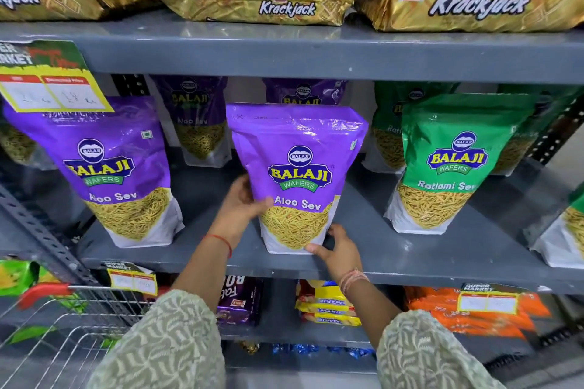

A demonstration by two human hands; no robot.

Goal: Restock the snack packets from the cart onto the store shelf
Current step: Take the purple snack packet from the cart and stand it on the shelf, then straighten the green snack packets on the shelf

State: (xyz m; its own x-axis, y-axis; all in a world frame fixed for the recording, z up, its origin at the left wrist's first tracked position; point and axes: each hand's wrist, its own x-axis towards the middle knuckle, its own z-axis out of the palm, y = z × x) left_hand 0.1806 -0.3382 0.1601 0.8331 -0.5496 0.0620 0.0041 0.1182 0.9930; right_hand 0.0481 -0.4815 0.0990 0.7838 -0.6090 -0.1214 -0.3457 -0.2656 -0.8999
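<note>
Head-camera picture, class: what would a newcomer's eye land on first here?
The purple Aloo Sev packet standing mid-shelf, the left hand on its side and the right hand at its base. Above, gold Krackjack packs fill the top shelf; a green Ratlami Sev packet stands to the right.

The purple Aloo Sev packet is glossy plastic film, creased near its top, with a clear window. The gold Krackjack packs look like shiny crinkled foil. The grey shelf is smooth painted metal with a soft sheen. The cart is bare wire, its red handle probably plastic. The sleeves are matt printed cloth.
</note>
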